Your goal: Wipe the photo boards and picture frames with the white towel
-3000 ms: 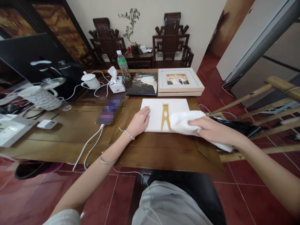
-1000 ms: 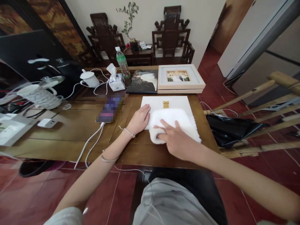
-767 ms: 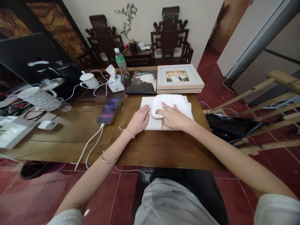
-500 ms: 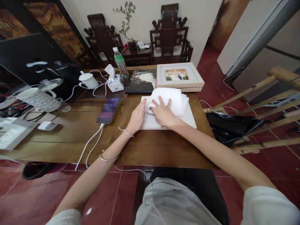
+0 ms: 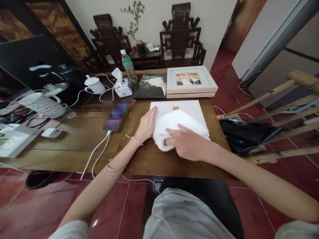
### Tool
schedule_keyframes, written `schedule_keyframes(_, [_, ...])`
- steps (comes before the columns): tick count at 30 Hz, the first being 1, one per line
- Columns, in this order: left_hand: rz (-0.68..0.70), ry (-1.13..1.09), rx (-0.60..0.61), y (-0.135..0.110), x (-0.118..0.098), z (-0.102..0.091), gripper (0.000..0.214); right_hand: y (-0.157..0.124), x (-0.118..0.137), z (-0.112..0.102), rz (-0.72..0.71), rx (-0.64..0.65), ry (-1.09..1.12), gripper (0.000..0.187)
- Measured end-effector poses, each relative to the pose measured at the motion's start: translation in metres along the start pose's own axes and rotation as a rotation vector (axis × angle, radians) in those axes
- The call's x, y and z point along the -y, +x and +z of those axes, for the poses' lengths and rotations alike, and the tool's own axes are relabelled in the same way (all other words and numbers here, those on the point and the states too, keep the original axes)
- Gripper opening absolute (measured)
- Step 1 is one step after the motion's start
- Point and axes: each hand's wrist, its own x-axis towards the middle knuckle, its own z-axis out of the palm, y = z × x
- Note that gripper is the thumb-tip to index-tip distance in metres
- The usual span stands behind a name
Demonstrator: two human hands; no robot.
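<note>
A flat white panel [image 5: 190,105] lies on the wooden table, with a small brass-coloured plate [image 5: 175,108] near its far edge. Over its near part is a folded white towel [image 5: 176,120], which overhangs the panel's near edge. My right hand [image 5: 185,139] grips the towel, some fingers tucked into its rolled fold and the others resting on top. At the panel's left edge, my left hand [image 5: 147,123] lies against it with fingers stretched out and close together. The towel's underside is hidden.
Behind the panel are a light wooden picture frame [image 5: 211,83] and a dark painting [image 5: 147,87]. A bottle [image 5: 129,68], tissue box [image 5: 123,89], lidded cup [image 5: 95,85] and cabled phone [image 5: 116,117] stand or lie leftward. A bamboo chair [image 5: 269,114] is at right.
My right hand has drawn the towel toward me, from the panel's far part to its near edge, uncovering the brass-coloured plate. My left hand stays at the left edge.
</note>
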Motion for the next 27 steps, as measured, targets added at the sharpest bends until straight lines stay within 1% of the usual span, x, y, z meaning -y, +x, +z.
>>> schedule_keyframes(3, [0.067,0.093,0.104,0.0,0.005,0.003,0.053,0.007,-0.021,-0.01,0.152,-0.004,-0.026,0.044])
schedule_keyframes(6, [0.124,0.15,0.202,-0.001,0.012,0.005,0.045,0.025,-0.042,-0.014,0.25,-0.074,-0.04,0.045])
schedule_keyframes(8, [0.157,0.17,0.228,-0.001,0.011,0.004,0.043,0.043,-0.05,-0.015,0.308,-0.131,-0.02,0.045])
schedule_keyframes(11, [0.191,0.188,0.233,-0.001,0.005,0.001,0.041,0.076,-0.054,-0.022,0.373,-0.158,0.072,0.04])
schedule_keyframes(13, [0.198,0.197,0.23,-0.001,0.003,0.0,0.04,0.1,-0.052,-0.028,0.358,-0.152,0.113,0.035])
schedule_keyframes(16, [0.197,0.204,0.216,-0.002,0.004,0.001,0.04,0.133,-0.05,-0.036,0.207,-0.124,0.091,0.033])
schedule_keyframes(18, [0.202,0.208,0.208,-0.003,0.008,0.002,0.041,0.148,-0.049,-0.041,0.135,-0.099,0.07,0.033])
schedule_keyframes(20, [0.204,0.213,0.204,-0.004,0.012,0.003,0.042,0.153,-0.051,-0.046,0.146,-0.086,0.065,0.033])
schedule_keyframes(22, [0.2,0.219,0.206,-0.004,0.015,0.004,0.043,0.15,-0.056,-0.052,0.191,-0.078,0.065,0.035])
schedule_keyframes(24, [0.188,0.227,0.212,-0.005,0.015,0.005,0.043,0.138,-0.066,-0.058,0.229,-0.077,0.065,0.038])
schedule_keyframes(27, [0.159,0.243,0.232,-0.005,0.014,0.006,0.046,0.111,-0.09,-0.062,0.284,-0.084,0.069,0.04])
